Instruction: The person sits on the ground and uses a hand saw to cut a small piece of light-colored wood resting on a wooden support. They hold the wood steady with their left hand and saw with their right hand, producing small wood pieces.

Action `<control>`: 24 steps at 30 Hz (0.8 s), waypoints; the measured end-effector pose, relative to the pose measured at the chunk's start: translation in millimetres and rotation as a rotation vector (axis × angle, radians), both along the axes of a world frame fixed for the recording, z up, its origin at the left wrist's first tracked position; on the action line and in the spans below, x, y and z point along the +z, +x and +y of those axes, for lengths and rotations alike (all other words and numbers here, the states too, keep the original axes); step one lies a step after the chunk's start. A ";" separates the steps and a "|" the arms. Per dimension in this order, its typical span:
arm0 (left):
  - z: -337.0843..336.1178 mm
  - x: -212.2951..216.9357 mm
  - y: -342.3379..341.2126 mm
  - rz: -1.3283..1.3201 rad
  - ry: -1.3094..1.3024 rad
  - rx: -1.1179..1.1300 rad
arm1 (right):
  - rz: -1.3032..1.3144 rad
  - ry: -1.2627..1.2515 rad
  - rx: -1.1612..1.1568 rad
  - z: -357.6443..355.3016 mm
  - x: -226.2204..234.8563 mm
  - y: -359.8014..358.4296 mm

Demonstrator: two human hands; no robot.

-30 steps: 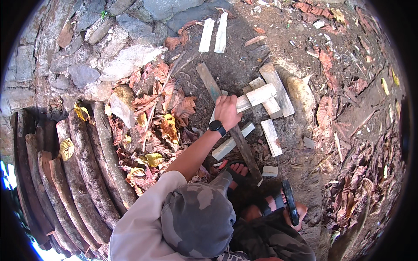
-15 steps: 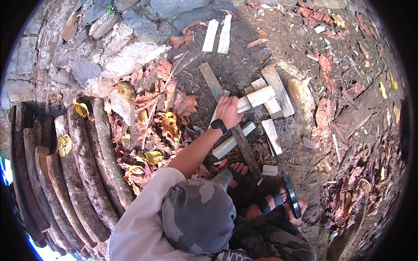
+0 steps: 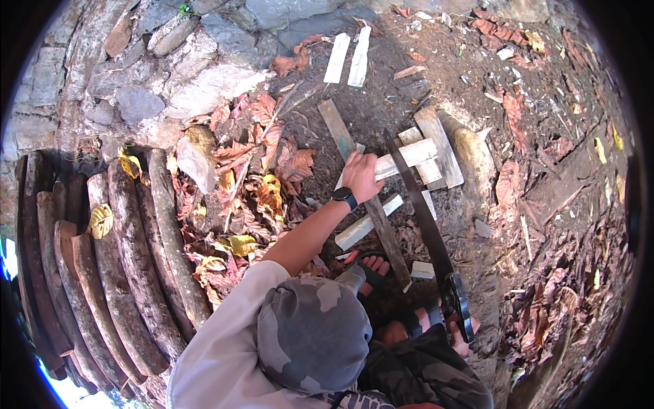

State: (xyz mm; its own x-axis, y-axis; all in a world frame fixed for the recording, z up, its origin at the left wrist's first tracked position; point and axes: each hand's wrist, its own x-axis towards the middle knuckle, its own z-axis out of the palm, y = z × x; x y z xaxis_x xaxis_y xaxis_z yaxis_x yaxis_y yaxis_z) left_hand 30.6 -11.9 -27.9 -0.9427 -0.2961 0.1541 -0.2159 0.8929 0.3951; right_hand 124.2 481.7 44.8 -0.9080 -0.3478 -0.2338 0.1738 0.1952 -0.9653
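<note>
Here, the left hand [image 3: 362, 176] grips a pale board [image 3: 424, 151], the right hand [image 3: 459, 339] a saw [image 3: 430, 235].

Brown dirt ground [image 3: 381, 95] carries pale wooden strips [image 3: 337, 59] and dry leaves [image 3: 295, 163].

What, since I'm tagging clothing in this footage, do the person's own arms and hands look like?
The left hand is ungloved, with a dark, round-faced wristwatch behind it. The left forearm is bare below a plain, pale grey sleeve that ends near the elbow. The right hand looks ungloved where it shows; its sleeve cannot be made out.
</note>
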 end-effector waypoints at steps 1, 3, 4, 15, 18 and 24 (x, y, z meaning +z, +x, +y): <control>0.7 -1.1 -0.4 -0.060 -0.016 -0.039 | 0.016 0.014 0.000 -0.1 3.6 -0.7; -1.6 -1.7 3.7 -0.023 -0.002 -0.018 | 0.031 0.029 0.002 -3.0 7.7 -3.0; -2.6 -1.1 5.1 -0.004 0.006 -0.010 | 0.036 0.037 0.004 -4.5 9.9 -3.7; -4.0 -4.5 7.3 0.034 0.033 0.039 | 0.074 0.093 -0.012 -10.3 22.1 -7.9; -3.5 -6.3 6.3 0.056 0.032 0.031 | 0.079 0.102 -0.027 -10.2 22.7 -3.8; -3.0 -6.9 6.6 0.093 0.032 0.027 | 0.086 0.117 -0.068 -4.2 20.9 4.6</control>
State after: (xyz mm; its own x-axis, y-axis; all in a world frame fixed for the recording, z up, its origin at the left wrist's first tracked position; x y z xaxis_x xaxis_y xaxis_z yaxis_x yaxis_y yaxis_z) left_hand 37.2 -14.9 -34.8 -0.9163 -0.3274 0.2305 -0.2009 0.8739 0.4427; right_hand 128.8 477.6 65.7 -0.9470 -0.2597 -0.1893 0.1081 0.2973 -0.9487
